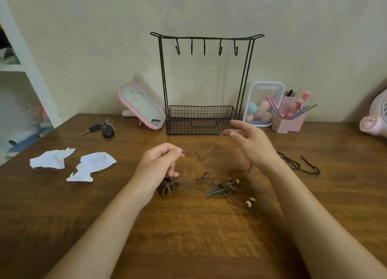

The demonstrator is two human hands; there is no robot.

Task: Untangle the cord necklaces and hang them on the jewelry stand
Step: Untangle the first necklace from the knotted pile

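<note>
Your left hand (161, 163) pinched a brown cord (194, 154) between thumb and curled fingers, just above the tangled necklaces (217, 186) lying on the worktop (188, 237) before the wire stand (206, 37). Your right hand (249, 142), raised and blurred, appeared to pinch the same cord's far end. A black cord (297, 164) lay apart at the right.

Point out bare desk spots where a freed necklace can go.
The desk is bare between the paper scraps and the jewelry stand, and right of the black cord. Crowded: around the brown tangle at centre, and along the wall beside the stand.
</note>
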